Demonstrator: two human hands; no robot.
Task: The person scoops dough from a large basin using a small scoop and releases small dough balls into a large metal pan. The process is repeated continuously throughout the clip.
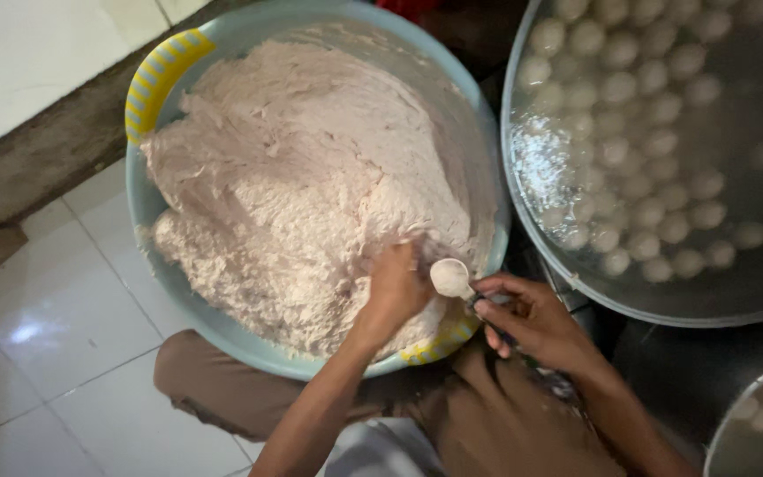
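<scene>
1. Head view: left hand (pixel 396 287) closed on pale pink paste (pixel 302 194), at the near rim of the blue basin (pixel 139 212) on the floor.
2. Right hand (pixel 527 318) grips a spoon (pixel 450 278), bowl touching the left fist, probably to scoop squeezed paste.
3. Pot (pixel 523 203) of water with floating balls (pixel 646 141) just right; the person's knee crowds the basin's near edge.

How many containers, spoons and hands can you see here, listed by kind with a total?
Light blue basin of pale paste: 1
Metal pots of water with floating balls: 2, the big pot and a second pot at the lower right corner
Spoon: 1, carrying a lump of paste
Hands: 2, left hand in the paste, right hand holding the spoon
Total: 6
</scene>
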